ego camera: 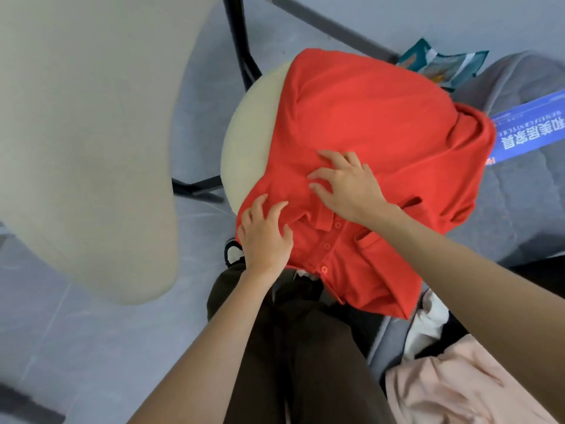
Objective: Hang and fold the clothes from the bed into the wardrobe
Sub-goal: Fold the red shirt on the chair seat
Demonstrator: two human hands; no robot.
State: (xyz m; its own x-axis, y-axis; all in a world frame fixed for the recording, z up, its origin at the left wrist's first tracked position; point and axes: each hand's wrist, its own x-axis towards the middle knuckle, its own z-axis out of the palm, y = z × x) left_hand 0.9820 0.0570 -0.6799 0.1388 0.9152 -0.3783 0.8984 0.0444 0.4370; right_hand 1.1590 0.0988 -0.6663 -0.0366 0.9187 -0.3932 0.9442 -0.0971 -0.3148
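1. The red shirt (pixel 367 123) is spread front-up over a round cream stool (pixel 244 133), with its collar and button row at the near edge. I judge it lies there because the stool gives a flat base for folding. Its right sleeve side droops off towards the bed.
2. A big cream padded shape (pixel 85 133) fills the left, close to the camera. It is probably a chair back, though I cannot tell for sure. It crowds the left side of the stool.
3. The grey bed (pixel 519 209) runs along the right, touching or just beside the shirt's hanging edge. No wardrobe is in view.
4. The person's dark trousers (pixel 305 347) stand right against the stool's near edge.
5. A pale pink garment (pixel 452 387) lies bunched on the bed at the near right, with a white garment (pixel 428 319) just beyond it. Both are likely still waiting their turn.
6. The right hand (pixel 348 185) rests on the chest of the shirt with bent fingers and fingertips on the cloth. Its grip looks released, and I see no fold pinched.
7. The left hand (pixel 266 237) lies spread beside the collar, its grip also released, pressing the cloth flat.
8. A blue leaflet (pixel 532 130) and a teal packet (pixel 440 62) lie at the far right. They are clear of both hands.
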